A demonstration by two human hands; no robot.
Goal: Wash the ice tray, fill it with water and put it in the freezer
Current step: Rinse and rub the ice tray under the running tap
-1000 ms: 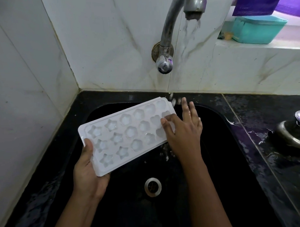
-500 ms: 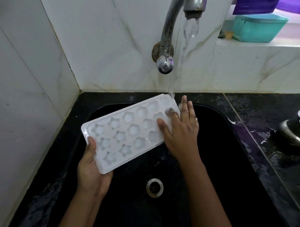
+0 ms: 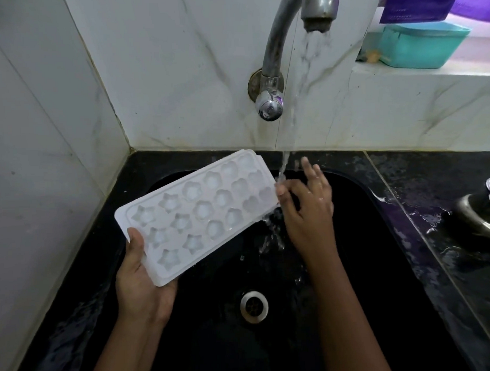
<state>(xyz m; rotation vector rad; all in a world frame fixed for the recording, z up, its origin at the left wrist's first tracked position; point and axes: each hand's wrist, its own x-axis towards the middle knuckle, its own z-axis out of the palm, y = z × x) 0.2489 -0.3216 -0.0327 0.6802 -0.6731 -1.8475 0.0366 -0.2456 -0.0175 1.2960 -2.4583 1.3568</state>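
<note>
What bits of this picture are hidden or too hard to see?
All in the head view:
- Left hand fingers: hidden under the ice tray.
- Metal object on the right: cut off by the frame edge.
- Teal box contents: hidden by the box itself.
- Purple packet print: too small, cut off at the top.

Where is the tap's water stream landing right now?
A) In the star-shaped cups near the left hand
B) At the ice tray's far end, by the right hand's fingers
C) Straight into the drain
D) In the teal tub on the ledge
B: the water stream drops from the tap onto the far end of the ice tray, where the right hand touches it. The left hand grips the near end.
</note>
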